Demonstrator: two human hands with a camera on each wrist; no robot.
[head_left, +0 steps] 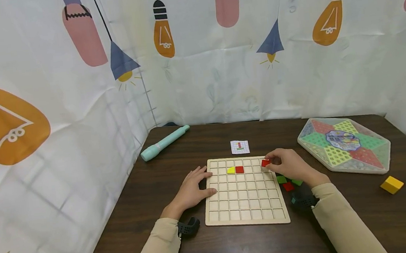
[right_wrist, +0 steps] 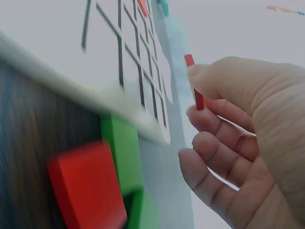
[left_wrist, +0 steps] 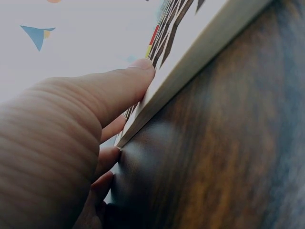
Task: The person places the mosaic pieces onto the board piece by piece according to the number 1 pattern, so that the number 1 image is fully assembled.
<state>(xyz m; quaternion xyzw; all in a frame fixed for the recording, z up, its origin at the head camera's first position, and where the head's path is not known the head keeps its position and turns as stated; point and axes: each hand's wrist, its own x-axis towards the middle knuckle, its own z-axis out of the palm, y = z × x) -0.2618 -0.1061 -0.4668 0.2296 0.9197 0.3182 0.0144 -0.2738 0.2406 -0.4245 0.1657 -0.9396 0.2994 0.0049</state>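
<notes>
My right hand (head_left: 287, 166) pinches a red square tile (right_wrist: 194, 81) between thumb and fingers, over the upper right of a light wooden grid board (head_left: 246, 217). In the right wrist view the tile is seen edge-on, apart from the board. My left hand (head_left: 191, 191) rests at the board's left edge, its thumb (left_wrist: 126, 83) on the rim and its fingers spread along the side. A yellow piece (head_left: 231, 170) and a red tile (head_left: 239, 169) sit side by side in the board's second row. Beneath the right hand lie a loose red tile (head_left: 288, 186) and green tiles (head_left: 281, 179), partly hidden.
A small printed pattern card (head_left: 240, 147) lies behind the board. At the right are a clear hexagonal box (head_left: 344, 144) with coloured pieces and a yellow block (head_left: 392, 185). A mint-green tube-shaped object (head_left: 165, 142) lies at the table's back left. Printed curtains hang around the table.
</notes>
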